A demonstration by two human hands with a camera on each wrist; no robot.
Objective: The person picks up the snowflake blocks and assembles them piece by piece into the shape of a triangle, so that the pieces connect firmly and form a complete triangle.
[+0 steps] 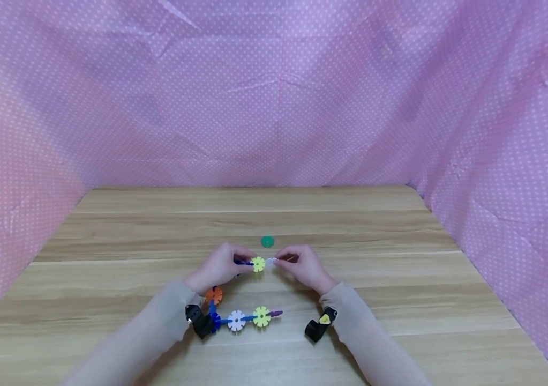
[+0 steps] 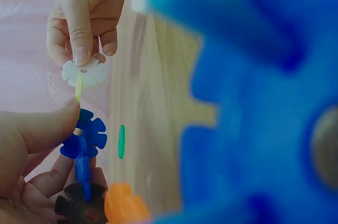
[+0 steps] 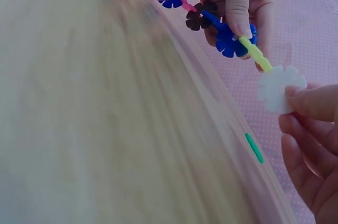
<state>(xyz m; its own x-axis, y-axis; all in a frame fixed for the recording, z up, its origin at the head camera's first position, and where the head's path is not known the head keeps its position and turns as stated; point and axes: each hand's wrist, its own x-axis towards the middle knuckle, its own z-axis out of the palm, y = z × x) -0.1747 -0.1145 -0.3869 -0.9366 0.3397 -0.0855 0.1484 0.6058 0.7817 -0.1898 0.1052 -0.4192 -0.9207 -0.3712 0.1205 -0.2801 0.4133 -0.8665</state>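
My left hand pinches the chain of notched plastic discs near its end, thumb on a blue disc. A yellow disc juts from that blue one toward the right. At its far edge sits a white disc, pinched between the thumb and fingers of my right hand. In the right wrist view the white disc touches the yellow one. The chain runs back past a dark brown disc and an orange disc, then along the table to a purple disc.
A loose green disc lies on the wooden table just beyond my hands. The chain's lower row, with a white disc and another yellow disc, lies nearer me. Pink dotted cloth hangs around the table.
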